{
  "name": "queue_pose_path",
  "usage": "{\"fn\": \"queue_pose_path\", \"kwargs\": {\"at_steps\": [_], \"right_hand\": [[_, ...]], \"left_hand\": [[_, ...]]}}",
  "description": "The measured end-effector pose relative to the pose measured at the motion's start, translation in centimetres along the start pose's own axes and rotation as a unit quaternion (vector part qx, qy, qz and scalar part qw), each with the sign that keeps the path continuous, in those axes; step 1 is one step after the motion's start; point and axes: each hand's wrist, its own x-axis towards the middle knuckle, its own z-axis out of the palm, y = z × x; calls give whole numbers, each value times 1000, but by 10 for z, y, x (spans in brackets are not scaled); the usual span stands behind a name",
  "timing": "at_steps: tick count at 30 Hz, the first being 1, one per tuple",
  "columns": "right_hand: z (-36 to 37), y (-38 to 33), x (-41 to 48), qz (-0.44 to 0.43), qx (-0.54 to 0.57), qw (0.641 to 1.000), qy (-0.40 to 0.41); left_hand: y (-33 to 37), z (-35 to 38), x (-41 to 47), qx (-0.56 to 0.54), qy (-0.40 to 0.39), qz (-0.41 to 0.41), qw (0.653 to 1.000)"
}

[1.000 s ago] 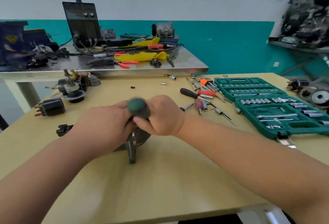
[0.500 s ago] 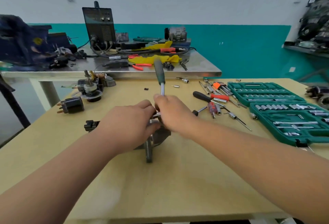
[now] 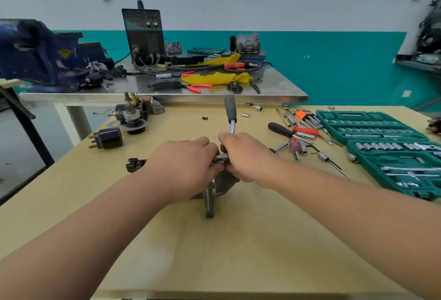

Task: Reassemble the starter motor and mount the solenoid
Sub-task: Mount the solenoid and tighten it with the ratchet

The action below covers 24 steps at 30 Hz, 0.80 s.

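CHANGE: ratchet [image 3: 231, 108] is swung from near side to far side | HANDS: right hand [image 3: 245, 156] is curled round its shaft; left hand [image 3: 183, 168] is clamped over the starter motor [image 3: 210, 197] | PLACE: motor is held on the table [image 3: 238, 240] under both hands | MEANING: a bolt is judged part-tightened; the likely solenoid [image 3: 107, 138] is seen well apart, unmounted

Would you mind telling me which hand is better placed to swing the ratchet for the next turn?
Right, probably: the right hand grips the ratchet by its shaft below the green handle, while the left hand holds the starter motor on the table.
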Motion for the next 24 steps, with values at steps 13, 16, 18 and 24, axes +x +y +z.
{"fn": "queue_pose_path", "kwargs": {"at_steps": [13,16,18,24], "right_hand": [[1,4,-11,-222,-35,971,84],[0,7,-12,-304,-69,945,101],[3,9,-12,-334,-53,935,104],[20,6,-11,-300,51,951,63]], "left_hand": [[-3,1,0,-54,22,-36,998],[-6,1,-9,-105,40,-31,993],[-15,-2,-18,-138,27,-42,989],[-26,2,-31,3,-7,-106,994]]}}
